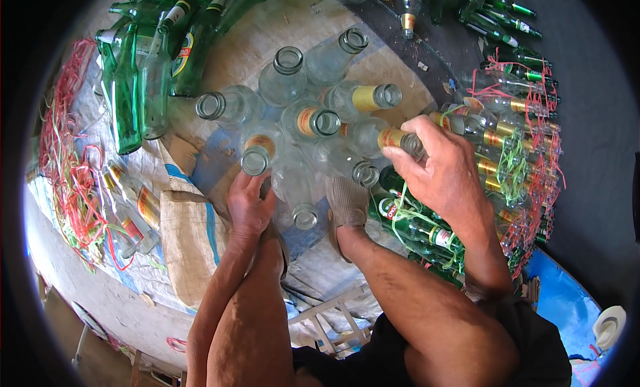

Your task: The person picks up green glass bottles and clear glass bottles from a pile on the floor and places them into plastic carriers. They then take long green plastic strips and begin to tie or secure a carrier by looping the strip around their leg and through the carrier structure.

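Note:
Several clear glass bottles stand upright in a loose cluster in front of me, their mouths toward the camera. My right hand [437,164] has thumb and fingers around the gold-banded neck of a clear bottle [373,137] at the cluster's right side. On the near left, my left hand [249,204] is against another clear bottle [260,146] with an orange-gold neck band; its fingertips are partly hidden behind that bottle. Between the two hands stand a bottle with its mouth nearest me [293,187] and a bottle with an orange neck label [308,120].
Green bottles [153,87] lie piled at the far left. Bundled bottles [513,147] tied with pink and green strands are stacked at right, with green bottles [413,220] by my foot. Pink plastic strands [67,167] and a folded woven sack [190,247] lie at left.

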`<state>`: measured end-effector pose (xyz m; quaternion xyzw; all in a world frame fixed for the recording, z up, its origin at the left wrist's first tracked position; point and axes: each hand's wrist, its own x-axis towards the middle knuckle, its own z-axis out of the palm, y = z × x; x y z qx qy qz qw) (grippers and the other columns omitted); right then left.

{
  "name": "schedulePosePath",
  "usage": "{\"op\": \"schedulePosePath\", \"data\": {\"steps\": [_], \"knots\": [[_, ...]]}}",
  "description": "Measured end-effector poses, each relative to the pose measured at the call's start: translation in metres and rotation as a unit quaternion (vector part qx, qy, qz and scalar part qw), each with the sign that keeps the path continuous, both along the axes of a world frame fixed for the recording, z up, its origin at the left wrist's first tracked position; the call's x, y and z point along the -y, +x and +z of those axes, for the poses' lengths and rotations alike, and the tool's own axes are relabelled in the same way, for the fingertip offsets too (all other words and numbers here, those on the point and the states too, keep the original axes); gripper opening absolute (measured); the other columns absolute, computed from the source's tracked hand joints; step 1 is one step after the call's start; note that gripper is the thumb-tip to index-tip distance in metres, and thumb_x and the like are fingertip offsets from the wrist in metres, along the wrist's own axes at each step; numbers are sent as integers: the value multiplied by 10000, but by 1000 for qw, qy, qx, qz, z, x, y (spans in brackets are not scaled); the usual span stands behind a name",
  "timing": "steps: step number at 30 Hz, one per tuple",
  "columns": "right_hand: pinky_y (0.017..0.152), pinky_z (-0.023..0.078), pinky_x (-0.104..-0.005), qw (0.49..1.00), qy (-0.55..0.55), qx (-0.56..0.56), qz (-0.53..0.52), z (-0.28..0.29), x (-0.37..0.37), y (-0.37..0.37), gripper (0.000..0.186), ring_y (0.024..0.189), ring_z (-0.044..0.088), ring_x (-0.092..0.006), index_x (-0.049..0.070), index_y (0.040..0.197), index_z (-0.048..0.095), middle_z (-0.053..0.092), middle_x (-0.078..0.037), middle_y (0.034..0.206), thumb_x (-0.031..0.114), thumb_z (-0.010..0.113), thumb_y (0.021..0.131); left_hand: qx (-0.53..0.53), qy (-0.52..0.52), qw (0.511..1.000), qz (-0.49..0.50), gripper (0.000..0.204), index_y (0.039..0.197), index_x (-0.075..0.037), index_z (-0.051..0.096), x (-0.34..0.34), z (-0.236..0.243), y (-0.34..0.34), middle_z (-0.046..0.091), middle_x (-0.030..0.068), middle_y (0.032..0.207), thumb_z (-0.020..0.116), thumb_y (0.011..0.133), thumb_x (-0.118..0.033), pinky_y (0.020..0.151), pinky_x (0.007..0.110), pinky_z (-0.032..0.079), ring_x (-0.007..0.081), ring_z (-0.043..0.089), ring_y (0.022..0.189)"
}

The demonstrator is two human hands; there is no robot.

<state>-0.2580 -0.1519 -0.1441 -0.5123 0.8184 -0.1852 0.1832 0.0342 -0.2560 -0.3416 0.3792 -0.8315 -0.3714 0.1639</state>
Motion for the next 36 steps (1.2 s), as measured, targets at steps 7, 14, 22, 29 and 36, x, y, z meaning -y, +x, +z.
{"op": "schedulePosePath", "data": {"steps": [7,14,22,29,36], "knots": [[669,554,-486,999,33,35,1,6,-4,-1,411,813,714,-438,38,1117,634,722,-226,887,222,872,837,8,-14,1000,-6,309,1083,-59,738,0,5,0,706,151,1042,826,788,-90,820,435,563,382,693,952],[798,585,-484,994,56,90,12,13,-7,-2,642,957,714,-467,20,1321,582,731,-250,1070,199,895,790,-12,-40,999,-1,236,944,-66,670,-3,-5,0,581,118,840,806,752,-84,671,456,507,357,618,781],[758,565,-448,972,175,157,2,46,-4,-32,569,832,726,-354,42,1376,570,717,-214,995,104,794,856,-31,-44,999,3,227,899,-63,656,0,4,-4,573,113,845,806,728,-71,676,456,511,352,620,797],[751,556,-465,996,68,42,33,6,51,-85,249,863,706,-398,-2,1171,642,687,-206,990,67,697,938,-25,-50,998,4,232,813,-51,601,-1,-4,1,573,116,850,807,708,-68,676,456,514,357,617,791],[862,536,-547,992,-55,-100,60,-65,166,-144,291,1033,647,-477,41,1167,629,623,-212,1142,149,729,916,-32,-30,999,14,229,804,-58,595,0,-4,-5,566,120,836,797,699,-86,666,463,509,352,612,781]]}}
